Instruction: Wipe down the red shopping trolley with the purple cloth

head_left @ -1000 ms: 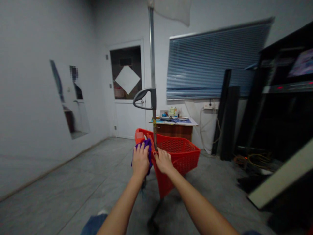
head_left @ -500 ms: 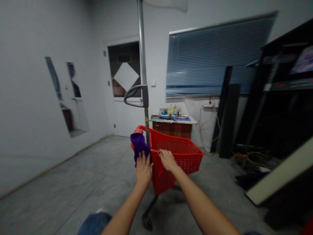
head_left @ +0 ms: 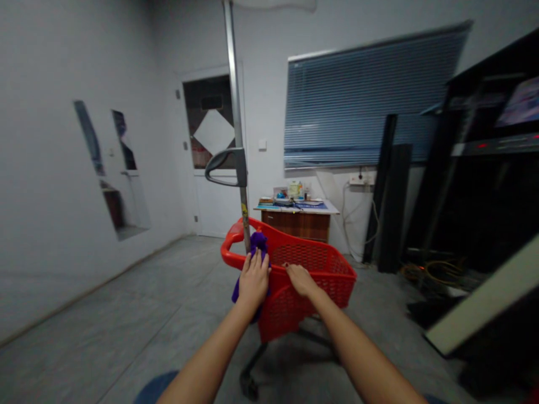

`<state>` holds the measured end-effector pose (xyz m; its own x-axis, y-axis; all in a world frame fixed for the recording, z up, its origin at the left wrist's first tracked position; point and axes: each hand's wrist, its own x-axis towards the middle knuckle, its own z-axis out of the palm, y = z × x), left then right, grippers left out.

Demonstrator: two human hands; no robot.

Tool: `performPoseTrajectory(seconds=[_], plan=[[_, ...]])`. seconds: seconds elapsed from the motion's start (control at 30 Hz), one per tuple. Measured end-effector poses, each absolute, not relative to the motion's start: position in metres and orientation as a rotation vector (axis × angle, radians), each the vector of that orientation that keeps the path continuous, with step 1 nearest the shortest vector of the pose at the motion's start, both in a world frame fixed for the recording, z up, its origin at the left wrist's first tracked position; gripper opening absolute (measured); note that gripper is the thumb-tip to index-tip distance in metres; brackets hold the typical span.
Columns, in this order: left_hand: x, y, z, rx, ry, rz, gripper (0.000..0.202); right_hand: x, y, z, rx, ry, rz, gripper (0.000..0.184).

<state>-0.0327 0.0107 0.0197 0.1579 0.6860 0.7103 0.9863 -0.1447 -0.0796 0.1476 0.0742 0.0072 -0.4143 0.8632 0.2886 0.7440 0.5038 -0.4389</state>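
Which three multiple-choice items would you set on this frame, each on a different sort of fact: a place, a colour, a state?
1. Where is the cloth in relation to the left hand?
A) Under it, against the cart
B) On the desk
C) On the floor

2. What colour is the shopping cart?
A) Blue
B) Black
C) Red

3. How does the right hand stand?
A) Gripping the pole
B) Resting on the cart's edge
C) Raised clear of the cart

Answers:
1. A: purple cloth shows around the left hand, which presses it against the cart.
2. C: the rim and mesh basket are both red.
3. B: the fingers lie on the cart's edge, away from the pole.
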Motion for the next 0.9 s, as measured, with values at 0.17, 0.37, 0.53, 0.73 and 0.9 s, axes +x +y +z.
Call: performPoseTrajectory(seconds=[0.17, 0.37, 0.53, 0.73, 0.9], plan=[[-0.007, 0.028, 0.018, -2.029, -1.561, -0.618, 0.042, 0.168, 0.074, -0.011, -1.347, -2.242, 0.29, 0.052], [-0.018, 0.029, 0.037, -2.059, -1.528, -0.553, 0.03, 0.162, 0.071, -0.023, -1.377, -2.214, 0.244, 0.055], [-0.037, 0.02, 0.029, -1.864, -1.648, -0.7, 0.036, 0.153, 0.062, -0.025, -1.392, -2.19, 0.21, 0.054], [0.006, 0.03, 0.002, -2.002, -1.639, -0.634, 0.037, 0.146, 0.053, -0.025, -1.411, -2.191, 0.21, 0.054], [-0.001, 0.033, 0.016, -2.044, -1.575, -0.498, 0.028, 0.15, 0.052, -0.022, -1.403, -2.24, 0.189, 0.054]])
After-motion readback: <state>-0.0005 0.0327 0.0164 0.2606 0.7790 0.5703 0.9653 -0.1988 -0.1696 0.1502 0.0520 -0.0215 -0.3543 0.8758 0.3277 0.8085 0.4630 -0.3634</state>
